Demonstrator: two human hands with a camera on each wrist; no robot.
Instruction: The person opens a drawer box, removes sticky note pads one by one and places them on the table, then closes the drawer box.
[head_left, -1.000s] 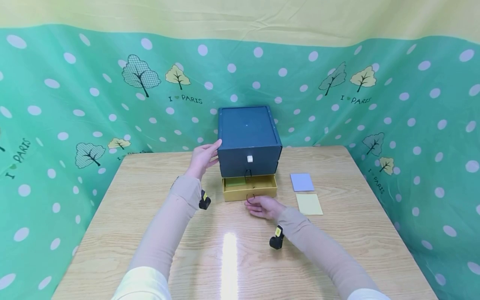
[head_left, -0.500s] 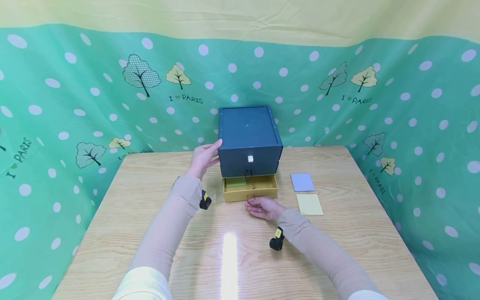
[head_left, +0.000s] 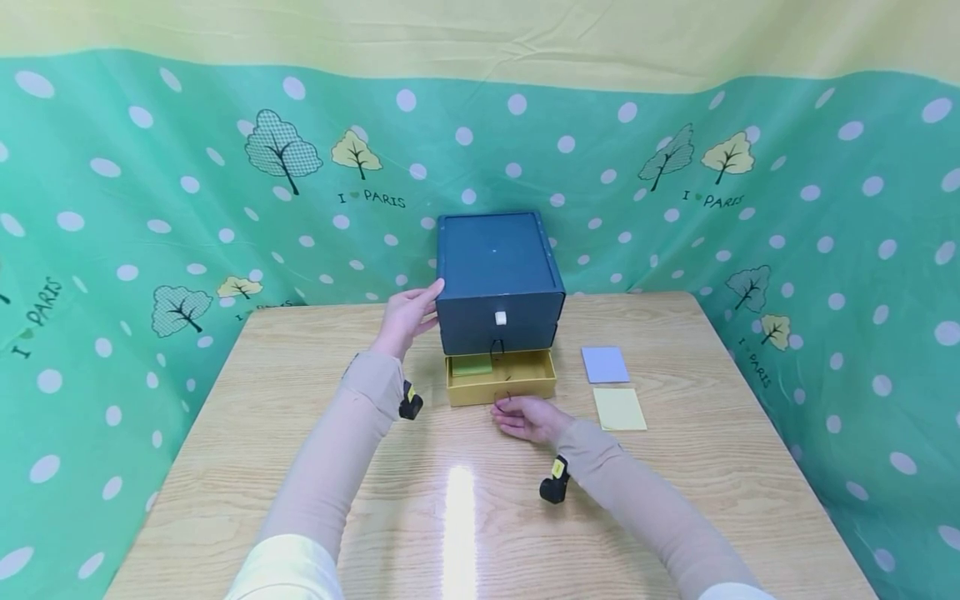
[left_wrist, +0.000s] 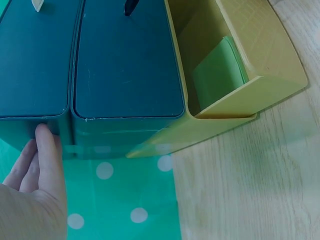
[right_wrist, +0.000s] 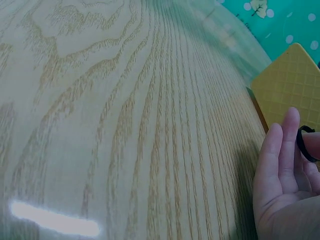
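The dark blue drawer box [head_left: 495, 254] stands at the table's back, with a yellow drawer [head_left: 501, 389] pulled partly out below it. Inside the drawer's left side lies a green paper pad [head_left: 471, 365], seen also in the left wrist view as a green pad [left_wrist: 220, 75]. My left hand [head_left: 405, 321] rests its straight fingers against the box's left side. At the drawer's front, my right hand [head_left: 528, 418] holds the black loop handle [right_wrist: 304, 145] between thumb and fingers, as the right wrist view shows.
Right of the drawer lie a blue paper square [head_left: 604, 364] and a pale yellow paper square [head_left: 619, 409] on the wooden table [head_left: 330, 517]. A green dotted curtain [head_left: 465, 150] hangs behind and at both sides.
The yellow drawer has slid slightly toward me, showing a little more of its inside and the green pad. My right hand has shifted slightly the same way; the left hand stays against the box.
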